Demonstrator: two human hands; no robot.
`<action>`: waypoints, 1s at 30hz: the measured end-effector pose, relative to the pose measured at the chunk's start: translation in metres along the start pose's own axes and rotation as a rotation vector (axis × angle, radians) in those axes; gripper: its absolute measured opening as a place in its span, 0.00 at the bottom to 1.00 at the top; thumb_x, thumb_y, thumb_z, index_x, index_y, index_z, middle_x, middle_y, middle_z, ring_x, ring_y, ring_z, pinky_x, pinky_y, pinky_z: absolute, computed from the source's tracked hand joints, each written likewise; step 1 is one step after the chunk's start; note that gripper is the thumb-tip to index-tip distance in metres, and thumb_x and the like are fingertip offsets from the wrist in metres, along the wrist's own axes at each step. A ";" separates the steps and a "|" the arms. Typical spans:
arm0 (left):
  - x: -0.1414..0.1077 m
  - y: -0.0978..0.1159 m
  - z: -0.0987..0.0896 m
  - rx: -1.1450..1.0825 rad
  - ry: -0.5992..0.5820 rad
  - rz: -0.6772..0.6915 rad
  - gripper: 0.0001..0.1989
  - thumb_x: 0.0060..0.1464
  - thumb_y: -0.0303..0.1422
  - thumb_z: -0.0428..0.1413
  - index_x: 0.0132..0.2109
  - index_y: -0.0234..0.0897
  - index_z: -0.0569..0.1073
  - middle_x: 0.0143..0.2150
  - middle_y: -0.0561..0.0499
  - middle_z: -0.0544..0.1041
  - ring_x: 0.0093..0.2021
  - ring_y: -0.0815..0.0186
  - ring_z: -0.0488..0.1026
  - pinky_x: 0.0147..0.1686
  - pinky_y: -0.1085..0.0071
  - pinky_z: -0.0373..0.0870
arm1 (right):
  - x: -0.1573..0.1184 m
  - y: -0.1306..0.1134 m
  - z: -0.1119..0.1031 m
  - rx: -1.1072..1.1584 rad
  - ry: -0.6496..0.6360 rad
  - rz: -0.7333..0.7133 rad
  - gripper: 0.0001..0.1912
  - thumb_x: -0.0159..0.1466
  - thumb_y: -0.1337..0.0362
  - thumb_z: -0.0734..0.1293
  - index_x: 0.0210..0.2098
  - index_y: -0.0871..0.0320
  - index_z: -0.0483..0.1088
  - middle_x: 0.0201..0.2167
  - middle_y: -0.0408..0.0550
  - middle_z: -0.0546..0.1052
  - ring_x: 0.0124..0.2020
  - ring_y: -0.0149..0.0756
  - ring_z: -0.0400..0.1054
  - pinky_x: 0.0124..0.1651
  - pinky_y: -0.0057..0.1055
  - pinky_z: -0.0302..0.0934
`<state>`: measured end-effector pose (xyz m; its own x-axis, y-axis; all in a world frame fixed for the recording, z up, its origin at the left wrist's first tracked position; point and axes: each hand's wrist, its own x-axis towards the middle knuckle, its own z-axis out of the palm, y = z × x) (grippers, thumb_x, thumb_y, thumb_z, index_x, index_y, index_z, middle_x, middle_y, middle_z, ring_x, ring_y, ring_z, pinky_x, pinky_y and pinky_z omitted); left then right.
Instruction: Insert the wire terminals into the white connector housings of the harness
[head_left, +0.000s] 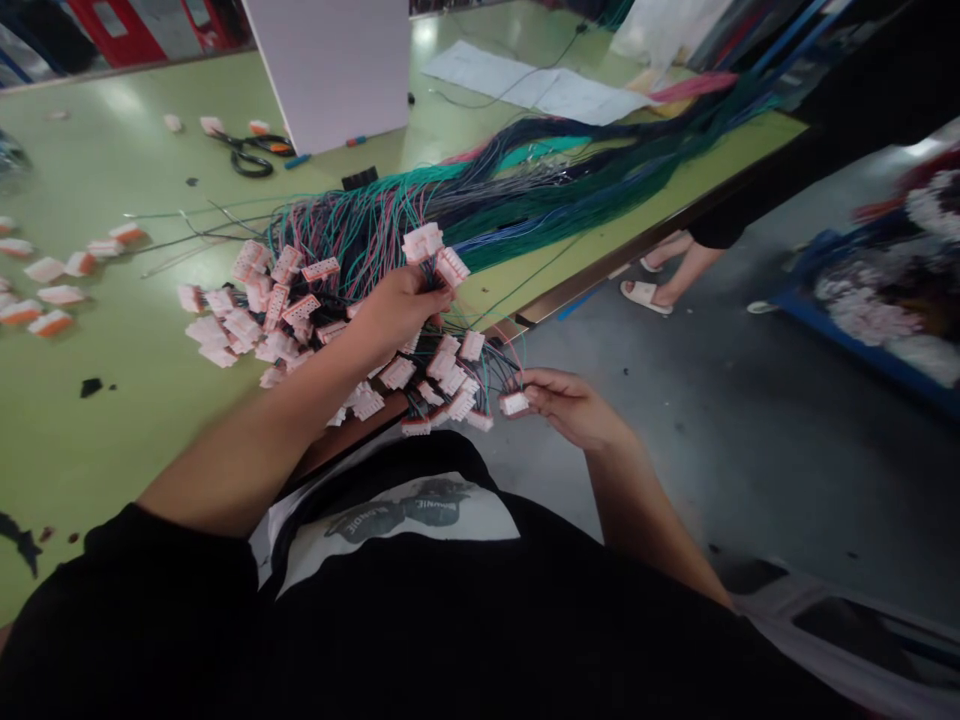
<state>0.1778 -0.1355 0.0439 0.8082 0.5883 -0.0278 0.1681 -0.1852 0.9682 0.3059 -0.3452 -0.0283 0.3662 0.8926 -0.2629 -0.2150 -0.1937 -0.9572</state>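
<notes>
My left hand [397, 312] is closed on wires just below two white connectors [424, 243], above the pile on the table. Past the table's front edge, my right hand [566, 405] pinches a white connector [514, 403] with thin wires running up from it. Between my hands, several wired connectors [454, 378] hang over the edge. A heap of white and orange connectors [259, 300] lies left of my left hand, partly hidden by my forearm. Their green, pink and dark wires [382, 215] stretch back to the right in a long bundle.
Loose connectors [45, 268] are scattered on the green table [150, 400] at left. Black scissors [251, 160] lie near an upright white panel [330, 70]. A paper sheet [525, 85] is at the back. A person's feet [656, 290] and a blue bin [810, 300] are at right.
</notes>
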 end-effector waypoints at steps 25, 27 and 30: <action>-0.006 0.012 0.003 -0.026 0.045 -0.096 0.10 0.49 0.20 0.52 0.24 0.34 0.63 0.17 0.58 0.62 0.17 0.78 0.60 0.19 0.81 0.59 | 0.000 0.035 0.016 0.321 -0.042 0.025 0.17 0.50 0.53 0.72 0.36 0.55 0.74 0.30 0.42 0.75 0.32 0.29 0.70 0.36 0.29 0.67; -0.006 0.012 0.003 -0.019 0.040 -0.085 0.09 0.49 0.20 0.51 0.25 0.34 0.63 0.17 0.58 0.61 0.17 0.78 0.59 0.19 0.81 0.59 | -0.001 0.045 0.029 0.324 -0.070 0.020 0.20 0.46 0.56 0.75 0.38 0.54 0.73 0.33 0.42 0.76 0.36 0.30 0.71 0.39 0.29 0.66; -0.006 0.010 0.003 0.006 0.031 -0.073 0.09 0.50 0.21 0.51 0.25 0.35 0.62 0.17 0.57 0.61 0.17 0.77 0.60 0.20 0.80 0.60 | 0.001 0.054 0.047 0.347 -0.039 0.033 0.17 0.46 0.61 0.75 0.36 0.54 0.72 0.32 0.40 0.77 0.35 0.29 0.71 0.40 0.29 0.66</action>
<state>0.1767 -0.1432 0.0531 0.7755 0.6248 -0.0902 0.2293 -0.1456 0.9624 0.2524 -0.3359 -0.0748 0.3210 0.9043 -0.2815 -0.5232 -0.0784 -0.8486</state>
